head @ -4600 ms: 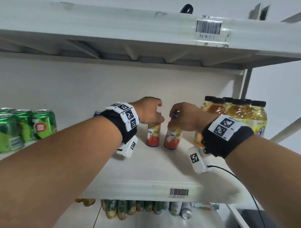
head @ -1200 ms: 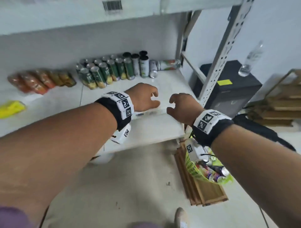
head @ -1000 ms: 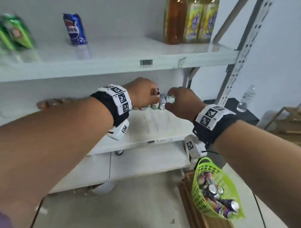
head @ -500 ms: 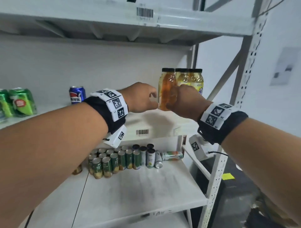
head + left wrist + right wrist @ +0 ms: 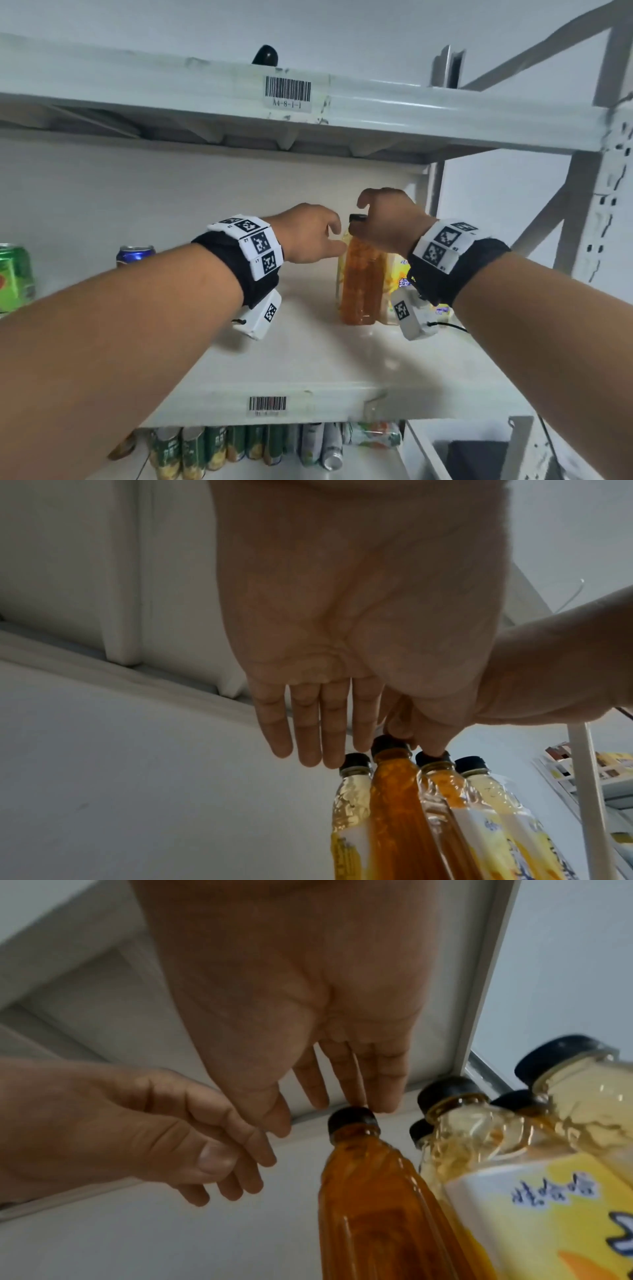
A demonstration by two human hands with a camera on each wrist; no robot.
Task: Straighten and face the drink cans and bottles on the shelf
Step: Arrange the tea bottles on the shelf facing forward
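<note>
The orange bottle (image 5: 362,281) stands upright at the right end of the middle shelf (image 5: 308,363), its long axis vertical, black cap (image 5: 357,218) up; just behind and to its right stand the yellow-labelled bottles (image 5: 534,1199), packed close against it and near the grey upright post (image 5: 432,185); which way the orange bottle's label faces cannot be told. To its left the shelf is bare white board as far as the blue can (image 5: 134,255) and the green can (image 5: 15,277) at the far left, and in front of it bare board runs to the front edge with its barcode tag (image 5: 267,404); the upper shelf (image 5: 239,89) hangs not far above the caps. The right hand (image 5: 387,222) hovers over the cap, fingers (image 5: 346,1074) straight and loose, tips at the cap's rim, gripping nothing; whether they touch it is unclear. The left hand (image 5: 310,234) sits just left of the bottle's neck, fingers (image 5: 304,723) straight and slack, also holding nothing. Below, a row of cans (image 5: 239,445) stands on the lower shelf. Half a second earlier the view sat higher and further back, both hands were curled fists short of the bottles; now they have spread apart and reached the cap.
</note>
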